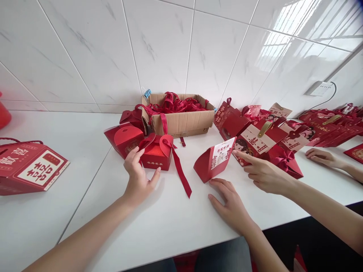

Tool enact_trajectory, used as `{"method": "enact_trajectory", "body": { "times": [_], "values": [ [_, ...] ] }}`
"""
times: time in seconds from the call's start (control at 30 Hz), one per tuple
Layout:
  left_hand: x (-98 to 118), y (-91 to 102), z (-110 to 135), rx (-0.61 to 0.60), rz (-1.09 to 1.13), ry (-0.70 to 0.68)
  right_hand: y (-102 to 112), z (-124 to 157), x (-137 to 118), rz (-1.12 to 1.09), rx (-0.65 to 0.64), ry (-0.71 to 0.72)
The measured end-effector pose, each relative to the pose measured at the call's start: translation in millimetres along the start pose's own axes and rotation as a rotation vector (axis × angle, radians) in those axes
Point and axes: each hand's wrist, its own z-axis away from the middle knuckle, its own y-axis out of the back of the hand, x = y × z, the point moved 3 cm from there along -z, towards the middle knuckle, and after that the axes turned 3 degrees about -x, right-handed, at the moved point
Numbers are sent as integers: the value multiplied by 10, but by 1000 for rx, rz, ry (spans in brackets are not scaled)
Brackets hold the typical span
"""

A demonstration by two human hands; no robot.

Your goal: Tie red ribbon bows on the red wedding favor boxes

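Fingers (132, 155) loosely spread, nothing gripped, left hand (137, 183) by ribboned box (155, 160), right hand (231, 206) perhaps touching white-labelled box (214, 161) for steadying.

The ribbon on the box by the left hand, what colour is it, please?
The ribbon is deep red, in the head view.

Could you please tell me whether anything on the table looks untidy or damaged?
Nothing looks plainly damaged or spilled. The ribbons in the cardboard box lie tangled, with one strand over its front wall, and the decorated boxes to its right sit jumbled at mixed angles, so both look untidy.
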Motion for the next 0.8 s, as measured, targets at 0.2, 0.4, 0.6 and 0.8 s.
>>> {"method": "enact_trajectory", "body": {
  "times": [0.2,0.4,0.6,0.8],
  "values": [
    [106,29,-14,38,-82,-57,-41,16,-26,137,-79,70],
    [311,31,110,16,-38,-262,-79,15,-36,299,-144,124],
    [779,-290,126,-317,245,-428,-84,-11,-35,339,-171,122],
    [782,-957,-277,-334,490,14,-89,-8,-34,336,-173,130]
  ]
}}
